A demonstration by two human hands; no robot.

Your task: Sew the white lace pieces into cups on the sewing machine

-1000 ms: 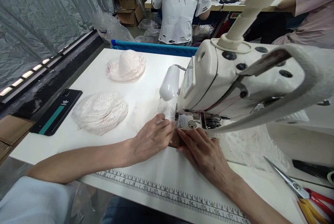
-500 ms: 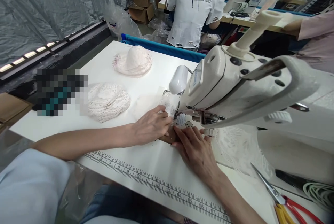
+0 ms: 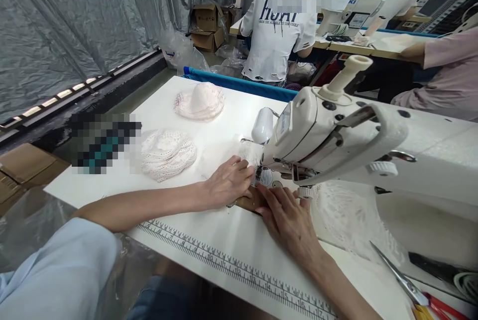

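My left hand (image 3: pixel 232 180) has its fingers curled down on a piece of sheer white lace (image 3: pixel 218 155), just left of the presser foot (image 3: pixel 258 173). The lace spreads behind the knuckles, and the fingertips are partly hidden. Across the front of the sewing machine (image 3: pixel 298 126), my right hand (image 3: pixel 289 213) lies flat with fingers stretched toward the needle area. Its index fingertip is close to the foot; I cannot make out any fabric under it. A brown plate (image 3: pixel 248 203) shows between the two hands.
Folded white lace (image 3: pixel 168 156) and a pale pink lace pile (image 3: pixel 201 102) lie at left. More lace (image 3: pixel 347 215) sits under the machine arm. Scissors (image 3: pixel 405 282) point inward at lower right. A ruler strip (image 3: pixel 239 272) follows the front edge. Co-workers (image 3: pixel 274 36) sit beyond.
The head view has tilted up and turned slightly left, so the table appears lower and further right. Both hands stay by the needle; the lace beyond my left hand looks more bunched.
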